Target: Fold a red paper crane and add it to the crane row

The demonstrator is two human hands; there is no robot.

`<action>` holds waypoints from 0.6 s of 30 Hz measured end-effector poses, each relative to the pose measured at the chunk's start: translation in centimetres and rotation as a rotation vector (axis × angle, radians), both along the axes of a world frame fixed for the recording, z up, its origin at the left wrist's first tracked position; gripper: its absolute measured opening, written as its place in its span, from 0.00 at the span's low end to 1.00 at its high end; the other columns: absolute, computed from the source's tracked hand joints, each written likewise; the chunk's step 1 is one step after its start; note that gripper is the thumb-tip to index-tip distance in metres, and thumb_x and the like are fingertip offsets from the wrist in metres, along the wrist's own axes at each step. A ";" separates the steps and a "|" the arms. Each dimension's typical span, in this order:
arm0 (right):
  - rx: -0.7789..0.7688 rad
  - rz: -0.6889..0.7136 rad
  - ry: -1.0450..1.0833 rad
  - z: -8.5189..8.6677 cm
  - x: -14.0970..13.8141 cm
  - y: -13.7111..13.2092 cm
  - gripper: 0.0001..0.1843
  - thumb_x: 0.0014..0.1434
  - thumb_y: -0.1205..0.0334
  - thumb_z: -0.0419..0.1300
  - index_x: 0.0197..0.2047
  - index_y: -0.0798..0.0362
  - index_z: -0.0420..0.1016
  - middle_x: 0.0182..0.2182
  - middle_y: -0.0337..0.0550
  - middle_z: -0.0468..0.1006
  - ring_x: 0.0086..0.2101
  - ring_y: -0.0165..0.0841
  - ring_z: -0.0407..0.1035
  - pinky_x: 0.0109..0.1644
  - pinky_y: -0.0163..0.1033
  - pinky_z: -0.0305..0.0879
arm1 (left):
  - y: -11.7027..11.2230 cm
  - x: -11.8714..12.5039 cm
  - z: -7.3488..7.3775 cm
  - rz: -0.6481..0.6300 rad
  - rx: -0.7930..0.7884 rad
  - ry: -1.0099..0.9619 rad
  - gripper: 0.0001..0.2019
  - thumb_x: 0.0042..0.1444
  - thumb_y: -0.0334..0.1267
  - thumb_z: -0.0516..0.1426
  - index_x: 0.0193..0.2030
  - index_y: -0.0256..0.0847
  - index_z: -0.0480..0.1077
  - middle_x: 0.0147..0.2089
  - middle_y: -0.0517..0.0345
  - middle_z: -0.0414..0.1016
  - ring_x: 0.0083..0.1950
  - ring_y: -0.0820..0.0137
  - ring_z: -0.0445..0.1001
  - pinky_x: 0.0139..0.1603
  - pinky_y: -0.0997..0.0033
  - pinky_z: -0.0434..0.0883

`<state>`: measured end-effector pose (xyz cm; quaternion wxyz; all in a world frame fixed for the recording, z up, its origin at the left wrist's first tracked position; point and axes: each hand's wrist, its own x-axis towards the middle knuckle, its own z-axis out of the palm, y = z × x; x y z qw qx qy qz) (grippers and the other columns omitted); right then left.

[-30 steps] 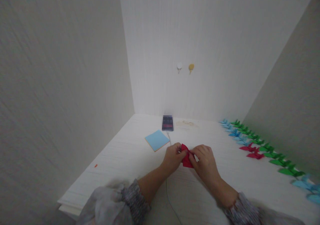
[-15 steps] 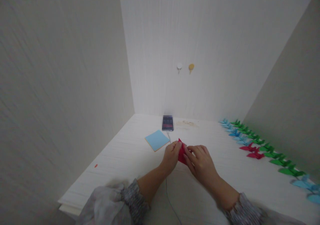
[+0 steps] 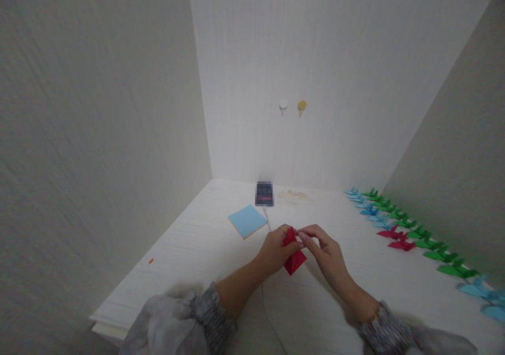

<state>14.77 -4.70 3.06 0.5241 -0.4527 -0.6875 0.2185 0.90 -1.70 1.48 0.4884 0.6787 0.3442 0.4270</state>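
A folded piece of red paper [image 3: 294,255] is held just above the white table [image 3: 197,250], between both hands. My left hand [image 3: 274,250] grips its left side with curled fingers. My right hand [image 3: 325,252] pinches the paper's top point with thumb and fingertips. The paper's lower corner points down toward the table.
A stack of blue square paper [image 3: 247,221] lies left of the hands. A phone [image 3: 264,194] with a cable [image 3: 270,318] stands behind it. Rows of folded blue, green and red paper cranes [image 3: 402,234] line the right wall. Two hooks [image 3: 292,106] hang on the back wall.
The red paper has been turned and lifted, now showing a diamond shape with a point down. My right hand has shifted its pinch to the top tip.
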 end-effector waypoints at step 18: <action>-0.420 0.198 0.324 0.4 -0.1 0.0 0.12 0.47 0.54 0.59 0.25 0.55 0.75 0.23 0.40 0.73 0.28 0.32 0.65 0.33 0.36 0.59 | -0.3 -0.2 0.4 -0.166 0.056 0.136 0.23 0.41 0.39 0.59 0.43 0.38 0.56 0.20 0.69 0.58 0.21 0.78 0.58 0.22 0.78 0.55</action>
